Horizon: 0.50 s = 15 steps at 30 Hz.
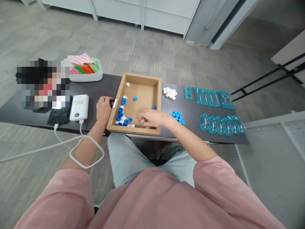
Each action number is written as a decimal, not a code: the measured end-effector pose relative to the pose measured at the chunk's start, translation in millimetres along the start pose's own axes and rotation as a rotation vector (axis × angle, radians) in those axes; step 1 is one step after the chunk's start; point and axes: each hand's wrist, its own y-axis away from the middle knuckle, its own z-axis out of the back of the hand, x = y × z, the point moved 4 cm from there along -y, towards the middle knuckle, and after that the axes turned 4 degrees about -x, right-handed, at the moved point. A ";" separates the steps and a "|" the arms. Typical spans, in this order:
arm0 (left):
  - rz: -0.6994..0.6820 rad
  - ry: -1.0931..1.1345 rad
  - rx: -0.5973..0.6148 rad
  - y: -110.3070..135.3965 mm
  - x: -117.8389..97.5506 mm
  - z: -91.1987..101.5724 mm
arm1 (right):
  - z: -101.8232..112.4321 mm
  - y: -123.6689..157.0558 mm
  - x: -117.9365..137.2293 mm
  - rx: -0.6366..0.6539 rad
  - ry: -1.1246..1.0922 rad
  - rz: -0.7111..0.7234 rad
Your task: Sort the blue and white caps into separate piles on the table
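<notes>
A shallow cardboard box (pixel 143 79) lies on the dark table (pixel 190 130), with several small blue and white hexagonal pieces (pixel 122 115) gathered along its left wall. My right hand (pixel 152 117) reaches into the box near its front wall, fingers pinched on a small white piece (pixel 142 121). My left hand (pixel 104 108) rests on the table just outside the box's left wall, fingers curled against it, touching the wall. A cluster of white pieces (pixel 170 93) and a cluster of blue pieces (pixel 177 116) lie on the table right of the box.
Teal transparent curved and straight parts (pixel 221 124) lie in rows at the right. A white power bank (pixel 79 107) with its cable, a phone (pixel 58 115) and a white tub of coloured items (pixel 85 68) sit at the left. A blurred-out area lies far left.
</notes>
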 end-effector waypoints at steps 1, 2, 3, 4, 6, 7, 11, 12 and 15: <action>0.002 0.002 -0.002 -0.1 0.0 0.2 | 6.5 4.0 -5.9 -0.047 -0.048 0.003; 0.006 0.004 -0.002 -0.2 -0.2 0.5 | 13.5 9.1 -12.8 -0.094 -0.096 0.009; 0.010 0.005 0.000 -0.2 -0.7 1.0 | 20.7 15.3 -20.7 -0.139 -0.142 0.020; 0.014 0.005 0.004 -0.2 -1.3 1.6 | 28.1 22.7 -30.0 -0.189 -0.183 0.030; 0.019 0.002 0.015 0.1 -2.7 2.9 | 41.9 40.7 -53.0 -0.291 -0.249 0.030; 0.022 -0.001 0.020 0.3 -3.2 3.6 | 48.1 50.9 -67.0 -0.344 -0.270 0.010; 0.022 0.007 0.047 0.2 -2.5 4.6 | 66.3 94.6 -132.8 -0.567 -0.276 -0.244; 0.020 0.016 0.053 -0.3 -1.7 4.4 | 69.0 104.6 -148.6 -0.617 -0.250 -0.338; 0.018 0.038 0.057 -1.9 0.9 3.4 | 71.2 124.9 -184.2 -0.695 -0.125 -0.592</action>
